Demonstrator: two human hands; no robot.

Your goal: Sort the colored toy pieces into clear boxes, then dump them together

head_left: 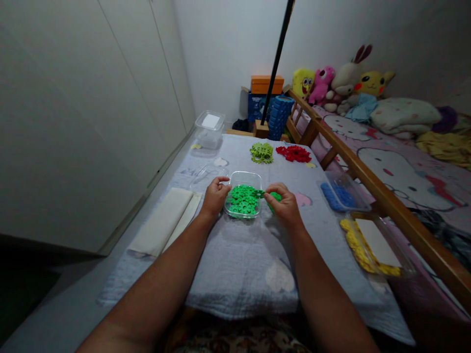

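A clear plastic container (243, 215) stands on the cloth-covered table in front of me, filled with green snowflake discs (243, 200). My left hand (216, 197) holds the container's left side, its thumb and fingers curled at the rim. At the opposite rim, my right hand (282, 202) pinches a green snowflake disc (259, 193) between thumb and forefinger. More green discs (274, 200) show just behind the right thumb, partly covered by the hand. I cannot tell whether those lie on the table or in the palm.
Light-green discs (261, 153) and red discs (294, 153) lie in piles farther back. Tubs of blue discs (336, 196) and yellow discs (358, 247) stand right, near the bed rail (346, 154). A folded cloth (162, 223), clear lid (209, 172) and clear tub (209, 135) are left.
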